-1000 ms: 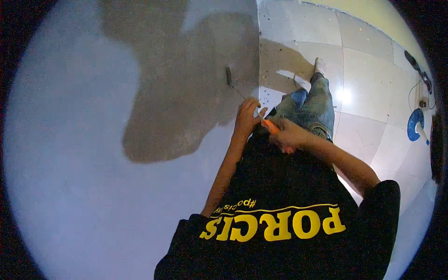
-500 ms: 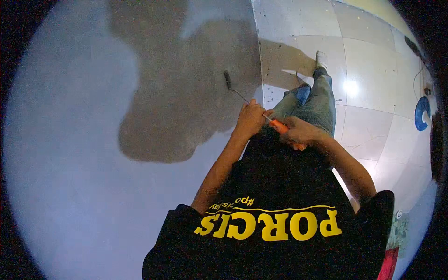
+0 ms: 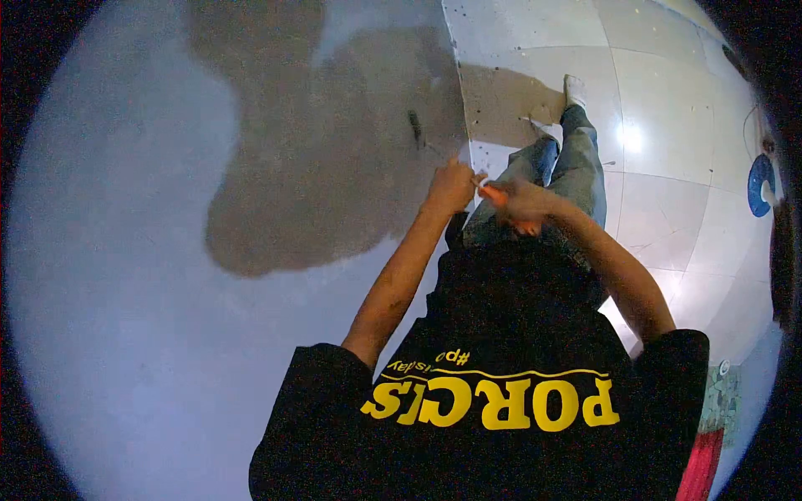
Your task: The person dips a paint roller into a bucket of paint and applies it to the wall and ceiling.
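A small paint roller with a dark narrow head [image 3: 414,125] is in my two hands, its thin metal rod blurred. My left hand [image 3: 452,185] is closed around the rod, close to where the handle begins. Wrapped around the orange handle [image 3: 494,195] is my right hand [image 3: 531,205], smeared a little by motion, with orange showing above and below its fingers. The roller head points up and left, in front of the grey-blue wall [image 3: 125,334] and over my shadow on it.
Along the wall's foot runs a pale tiled floor [image 3: 660,209] with dark specks near the edge. My legs [image 3: 576,167] stand on it, close to the wall. A blue round object [image 3: 760,185] is at the far right, and a red item [image 3: 702,463] lies lower right.
Both hands have moved slightly up in view, with the roller still held between them. The right hand and orange handle have shifted nearer the left hand.
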`<state>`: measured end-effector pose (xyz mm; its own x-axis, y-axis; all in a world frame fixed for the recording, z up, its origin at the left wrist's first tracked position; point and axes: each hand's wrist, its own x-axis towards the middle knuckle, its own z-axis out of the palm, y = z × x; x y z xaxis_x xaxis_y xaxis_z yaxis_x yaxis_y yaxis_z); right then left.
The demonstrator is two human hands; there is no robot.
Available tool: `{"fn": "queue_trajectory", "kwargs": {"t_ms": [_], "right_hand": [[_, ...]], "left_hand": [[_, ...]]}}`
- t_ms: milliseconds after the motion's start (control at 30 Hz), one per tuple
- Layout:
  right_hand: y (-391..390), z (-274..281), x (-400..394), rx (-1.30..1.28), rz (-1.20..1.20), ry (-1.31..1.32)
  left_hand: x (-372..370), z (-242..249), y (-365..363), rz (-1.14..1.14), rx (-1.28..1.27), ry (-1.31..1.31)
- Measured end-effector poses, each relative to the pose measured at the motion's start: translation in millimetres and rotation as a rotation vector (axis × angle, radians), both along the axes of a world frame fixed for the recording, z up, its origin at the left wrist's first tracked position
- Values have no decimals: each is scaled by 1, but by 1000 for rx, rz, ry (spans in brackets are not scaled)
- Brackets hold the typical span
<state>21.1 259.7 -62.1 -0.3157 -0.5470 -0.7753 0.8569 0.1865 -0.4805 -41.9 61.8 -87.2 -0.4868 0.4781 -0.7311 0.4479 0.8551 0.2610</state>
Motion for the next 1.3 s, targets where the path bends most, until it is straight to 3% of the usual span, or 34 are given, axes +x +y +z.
{"fn": "queue_trajectory", "kwargs": {"t_ms": [133,200,267,367,433,500,567,633,700,767,833,933,1000,1067,1133,1233,1300], "right_hand": [[19,42,7,-87,13,160],[16,24,3,-63,-20,97],[8,-9,-8,-37,-50,26],[-15,-58,-22,-100,-123,193],[-35,-71,-35,-25,-75,-12],[-41,-73,-30,-6,-68,-44],[-34,-56,-24,8,-61,-71],[1,7,-21,-15,-7,191],[24,47,-16,-67,67,39],[51,78,1,-214,0,87],[73,117,6,-232,-2,58],[79,131,-1,-229,-19,12],[69,113,7,-202,-35,-1],[46,55,20,-182,-93,53],[31,45,-9,-66,-13,35],[-9,-11,-13,-32,-141,-17],[-27,-38,-13,-13,-123,87]], "left_hand": [[9,31,7,-80,28,31],[6,26,14,51,-19,4],[2,-9,11,123,-26,27],[-11,-78,-12,210,-37,-12],[-15,-106,-25,230,-33,-75],[-16,-116,-34,173,59,-73],[-9,-84,-26,110,34,-19],[-3,-36,-13,49,3,36],[3,13,2,-40,1,-27],[5,79,31,57,-109,-98],[20,122,44,58,-64,-58],[23,130,54,85,-60,-62],[22,115,54,110,-96,-104],[17,71,40,95,-51,-19],[9,19,21,102,-75,-5],[-7,-39,0,220,-93,-81],[-10,-72,-9,201,-124,-73]]}}
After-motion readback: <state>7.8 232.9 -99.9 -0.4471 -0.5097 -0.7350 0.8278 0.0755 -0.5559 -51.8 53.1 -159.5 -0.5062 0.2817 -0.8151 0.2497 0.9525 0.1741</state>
